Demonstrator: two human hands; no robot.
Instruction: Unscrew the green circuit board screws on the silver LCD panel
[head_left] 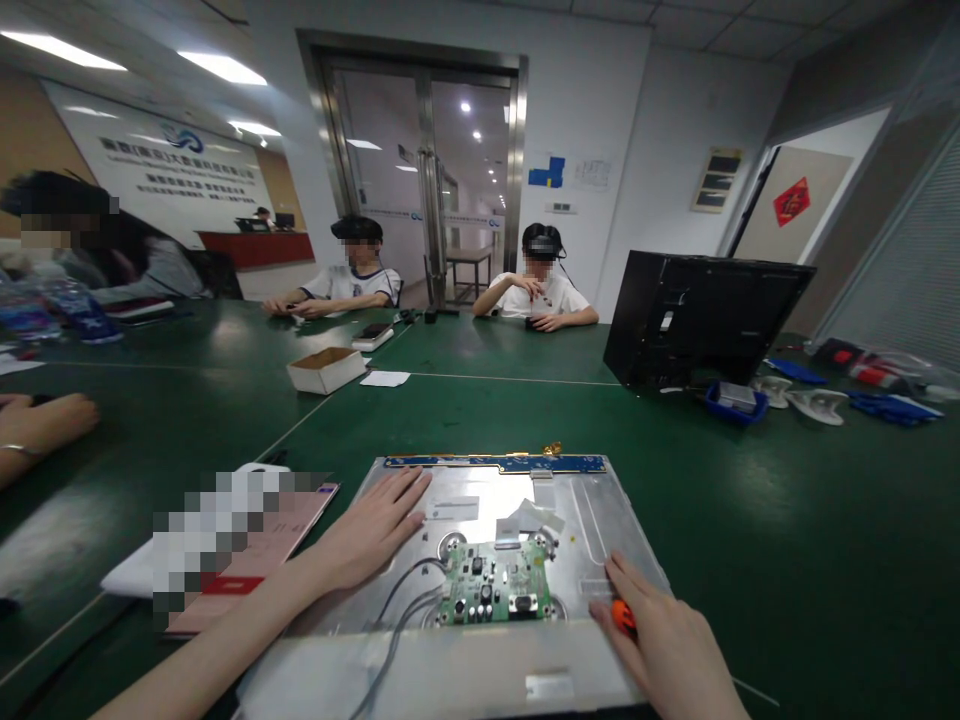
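Observation:
A flat silver metal panel (600, 520) lies on the green table, with a green circuit board (496, 583) mounted near its middle. Along its far edge runs a narrow blue board (465, 463). Grey and dark cables (397, 640) run from the green board's left side toward the near edge. My left hand (379, 528) rests flat on the panel's left part, fingers stretched out. At the right edge of the panel, my right hand (656, 630) is closed round an orange-handled tool (623, 618); the rest of the tool is hidden.
A pink booklet (277, 545) and white item lie left on the table (525, 410). Further off are a small open box (326, 372), a black monitor (712, 310) and a blue tray (736, 403). Two people sit opposite; another person and someone's hand (49, 425) are at left.

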